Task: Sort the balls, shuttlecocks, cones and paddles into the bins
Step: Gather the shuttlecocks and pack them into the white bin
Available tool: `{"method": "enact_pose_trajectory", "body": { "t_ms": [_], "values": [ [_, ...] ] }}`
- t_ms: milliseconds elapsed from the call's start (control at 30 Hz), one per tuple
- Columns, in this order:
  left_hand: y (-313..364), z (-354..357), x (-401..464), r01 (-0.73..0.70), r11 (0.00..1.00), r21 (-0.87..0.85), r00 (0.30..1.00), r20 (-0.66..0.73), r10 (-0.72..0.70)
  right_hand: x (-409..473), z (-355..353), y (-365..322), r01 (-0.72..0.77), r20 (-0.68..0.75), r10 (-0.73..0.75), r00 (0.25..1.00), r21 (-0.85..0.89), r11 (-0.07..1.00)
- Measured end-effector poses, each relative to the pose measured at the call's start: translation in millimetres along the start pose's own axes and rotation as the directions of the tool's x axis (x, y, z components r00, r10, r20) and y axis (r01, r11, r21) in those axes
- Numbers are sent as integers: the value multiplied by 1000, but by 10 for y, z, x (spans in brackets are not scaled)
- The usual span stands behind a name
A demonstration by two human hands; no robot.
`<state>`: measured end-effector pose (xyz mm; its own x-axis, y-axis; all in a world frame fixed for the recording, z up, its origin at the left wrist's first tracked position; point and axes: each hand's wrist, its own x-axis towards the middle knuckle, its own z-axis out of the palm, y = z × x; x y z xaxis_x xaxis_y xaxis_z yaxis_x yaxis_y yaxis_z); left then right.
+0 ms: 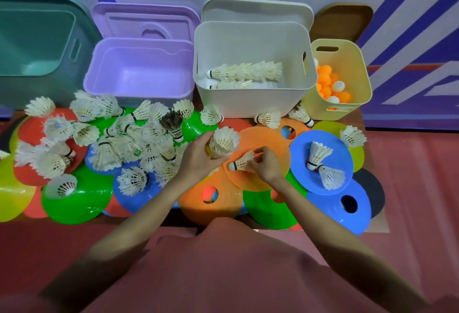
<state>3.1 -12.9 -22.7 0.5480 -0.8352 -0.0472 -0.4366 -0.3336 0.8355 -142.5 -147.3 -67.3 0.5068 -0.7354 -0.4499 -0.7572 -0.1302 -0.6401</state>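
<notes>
Our left hand (198, 157) grips a stack of shuttlecocks (222, 141), our right hand (263, 163) pinches a single shuttlecock (242, 162) lying on the orange cone (268, 143). More stacked ones lie in the white bin (250, 103) at the far edge of the floor mat.

Both hands (231, 161) curled, close together

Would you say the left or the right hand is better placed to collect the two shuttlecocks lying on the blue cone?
The right hand, probably. It pinches a single shuttlecock and sits nearer the blue cone, while the left hand grips a stack of shuttlecocks on the far side.
</notes>
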Motion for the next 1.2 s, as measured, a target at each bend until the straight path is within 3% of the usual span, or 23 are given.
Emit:
{"method": "enact_pose_trajectory", "body": {
  "t_ms": [100,167,300,400,533,633,767,900,967,1067,1133,1200],
  "values": [
    [-44,8,-4,-20,999,28,1000,-19,20,-60,-80,-62,89,-88,-85,993,49,995],
    [-89,21,-11,-29,998,53,999,-35,31,-178,-217,-137,235,-243,-216,945,49,971],
    [-120,61,-18,-33,997,68,998,-54,37,-440,-524,-313,587,-581,-452,677,56,808],
    [-68,98,-1,-49,997,59,998,-36,51,-515,-643,-404,700,-539,-606,584,-43,713],
    [66,156,62,-90,994,62,995,-33,92,-451,-577,-399,779,-301,-792,532,-192,597],
    [159,201,112,-129,989,67,991,-23,131,-407,-516,-367,784,-194,-809,555,-202,587],
    [207,233,163,-116,992,46,993,-28,118,-340,-579,-360,777,-186,-783,593,-125,618],
    [235,261,222,-79,997,13,995,-58,79,-275,-695,-331,761,-289,-750,594,-98,641],
    [232,263,262,-70,997,16,995,-77,71,-156,-741,-279,699,-395,-651,648,-31,714],
    [220,261,344,-57,998,29,995,-79,59,195,-781,-190,494,-476,-420,772,34,869],
    [237,260,394,-62,997,35,994,-83,65,421,-794,-158,344,-428,-292,855,48,938],
    [261,257,433,-59,997,49,993,-99,63,605,-784,-155,266,-325,-268,907,-51,963]
  ]
}}
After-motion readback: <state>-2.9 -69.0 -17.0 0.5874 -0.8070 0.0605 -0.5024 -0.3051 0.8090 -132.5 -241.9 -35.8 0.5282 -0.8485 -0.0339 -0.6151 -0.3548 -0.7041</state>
